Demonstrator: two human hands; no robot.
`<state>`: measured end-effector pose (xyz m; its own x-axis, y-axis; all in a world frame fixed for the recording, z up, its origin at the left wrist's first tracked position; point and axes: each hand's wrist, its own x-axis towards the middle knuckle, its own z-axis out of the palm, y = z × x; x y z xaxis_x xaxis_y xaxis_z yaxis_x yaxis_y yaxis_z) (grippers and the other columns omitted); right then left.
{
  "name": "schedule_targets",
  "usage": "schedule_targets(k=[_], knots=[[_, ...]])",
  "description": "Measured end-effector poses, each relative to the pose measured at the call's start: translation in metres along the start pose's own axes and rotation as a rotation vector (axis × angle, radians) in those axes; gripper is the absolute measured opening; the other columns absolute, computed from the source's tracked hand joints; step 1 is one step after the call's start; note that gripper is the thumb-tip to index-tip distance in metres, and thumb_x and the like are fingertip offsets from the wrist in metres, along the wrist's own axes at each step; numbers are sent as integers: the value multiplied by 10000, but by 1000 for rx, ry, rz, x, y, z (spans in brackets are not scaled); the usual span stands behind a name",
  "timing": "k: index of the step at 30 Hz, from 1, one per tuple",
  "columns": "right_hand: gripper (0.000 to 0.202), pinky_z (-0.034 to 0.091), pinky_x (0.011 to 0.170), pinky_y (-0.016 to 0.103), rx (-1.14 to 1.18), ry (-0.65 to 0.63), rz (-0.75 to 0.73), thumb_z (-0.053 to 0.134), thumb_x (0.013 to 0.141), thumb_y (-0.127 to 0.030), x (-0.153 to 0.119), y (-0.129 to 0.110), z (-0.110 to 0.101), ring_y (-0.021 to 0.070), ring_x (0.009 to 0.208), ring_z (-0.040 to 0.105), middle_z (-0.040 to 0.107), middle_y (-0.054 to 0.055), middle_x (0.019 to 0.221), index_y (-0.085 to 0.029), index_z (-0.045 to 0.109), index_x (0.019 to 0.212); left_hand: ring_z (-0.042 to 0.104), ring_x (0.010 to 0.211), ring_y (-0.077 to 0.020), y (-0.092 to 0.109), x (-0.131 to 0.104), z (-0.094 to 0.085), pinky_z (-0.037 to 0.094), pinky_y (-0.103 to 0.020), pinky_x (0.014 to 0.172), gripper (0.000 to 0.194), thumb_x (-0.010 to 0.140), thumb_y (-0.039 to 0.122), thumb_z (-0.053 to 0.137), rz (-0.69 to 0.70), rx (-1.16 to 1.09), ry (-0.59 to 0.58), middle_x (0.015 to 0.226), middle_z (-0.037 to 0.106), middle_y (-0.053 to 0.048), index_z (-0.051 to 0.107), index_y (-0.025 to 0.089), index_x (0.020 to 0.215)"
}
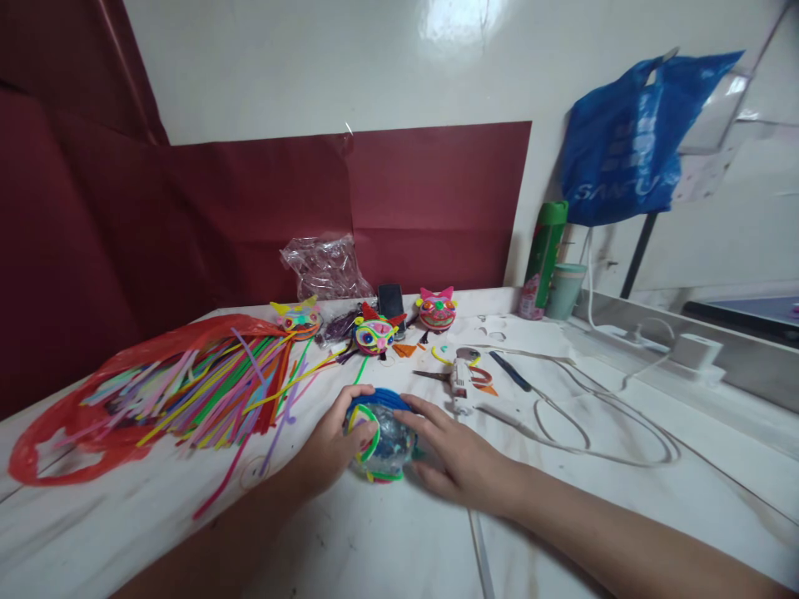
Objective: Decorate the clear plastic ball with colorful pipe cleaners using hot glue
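A clear round plastic ball [390, 441] is on the white table in front of me, partly wrapped in pipe cleaners. Blue strands [382, 398] cover its top, and a green-and-white ring [368, 449] sits on its left side. My left hand [334, 445] grips the ball from the left, thumb pressed across the ring. From the right, my right hand [459, 453] holds it, with fingers over the top and the thumb near the lower side. The ball's underside and back are hidden. Just beyond stands a white glue gun [462, 378].
Colourful pipe cleaners [218, 387] lie in a red plastic bag [37, 466] at left. Finished animal heads, one pink [437, 308] and one multicoloured [374, 333], sit behind, near a phone [391, 308]. Orange-handled scissors [480, 377], a cable [624, 399] and a green spray can [544, 258] are at right.
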<state>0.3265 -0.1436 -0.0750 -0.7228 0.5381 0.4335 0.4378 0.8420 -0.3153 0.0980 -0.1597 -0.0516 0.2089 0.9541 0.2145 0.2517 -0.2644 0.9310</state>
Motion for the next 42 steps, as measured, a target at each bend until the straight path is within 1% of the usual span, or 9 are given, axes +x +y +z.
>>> schedule_targets(k=[4, 8, 11, 14, 17, 22, 27, 34, 42], knots=[[647, 416, 1049, 448, 13, 3, -5, 562, 821, -201, 0, 1, 0, 300, 1341, 388, 289, 211, 1488, -152, 318, 1418, 519, 1025, -257, 2, 0, 1, 406, -363, 882, 475, 752, 380, 608, -5, -27, 12, 1116, 545, -80, 469, 190, 1165], [653, 420, 1044, 446, 17, 4, 1, 565, 815, -197, 0, 0, 0, 301, 1342, 387, 280, 206, 1494, -162, 316, 1418, 533, 968, -242, 2, 1, 1, 420, -350, 836, 458, 764, 372, 601, -18, -39, 2, 1001, 567, -55, 460, 190, 1159], [648, 426, 1037, 450, 14, 3, 7, 565, 809, -191, 0, 0, 0, 304, 1344, 384, 289, 200, 1492, -174, 326, 1411, 535, 949, -236, 1, 1, 0, 420, -335, 807, 457, 784, 368, 585, -11, -46, -20, 908, 553, -31, 438, 190, 1179], [654, 428, 1033, 453, 20, 3, 8, 571, 801, -190, 1, 0, 0, 309, 1341, 388, 297, 204, 1488, -170, 329, 1409, 532, 884, -213, 0, 1, 0, 418, -320, 771, 454, 788, 365, 578, -15, -48, -21, 915, 536, -27, 428, 191, 1179], [664, 432, 1031, 451, 22, 2, 12, 578, 793, -186, 1, -1, 0, 310, 1339, 389, 294, 204, 1490, -166, 330, 1409, 529, 854, -207, -1, 1, 0, 416, -310, 745, 446, 787, 362, 574, -22, -49, -27, 869, 523, -13, 427, 198, 1174], [644, 430, 1036, 445, 25, -3, 13, 571, 796, -183, 1, -2, -2, 306, 1334, 395, 299, 199, 1487, -160, 344, 1399, 531, 866, -210, -2, 1, -1, 414, -314, 766, 444, 794, 368, 577, -19, -38, -23, 880, 532, -11, 434, 204, 1180], [653, 442, 1025, 446, 17, -2, 8, 567, 791, -178, 1, -1, -1, 307, 1339, 387, 295, 197, 1489, -161, 339, 1402, 534, 887, -222, -2, 1, -1, 415, -318, 767, 459, 795, 370, 580, -33, -51, -34, 791, 507, 10, 411, 199, 1186], [639, 447, 1017, 447, 18, 11, 3, 567, 799, -192, 1, 0, 0, 308, 1331, 398, 304, 202, 1484, -161, 347, 1398, 536, 925, -230, -1, 2, 0, 420, -323, 781, 471, 784, 381, 589, -25, -40, -22, 868, 526, -14, 420, 191, 1180], [639, 440, 1023, 452, 26, 3, 10, 563, 800, -187, 0, -1, -1, 308, 1334, 395, 300, 201, 1488, -165, 346, 1400, 560, 927, -235, -3, 1, -1, 444, -325, 763, 453, 799, 360, 585, -23, -58, -26, 828, 542, -8, 430, 199, 1193]])
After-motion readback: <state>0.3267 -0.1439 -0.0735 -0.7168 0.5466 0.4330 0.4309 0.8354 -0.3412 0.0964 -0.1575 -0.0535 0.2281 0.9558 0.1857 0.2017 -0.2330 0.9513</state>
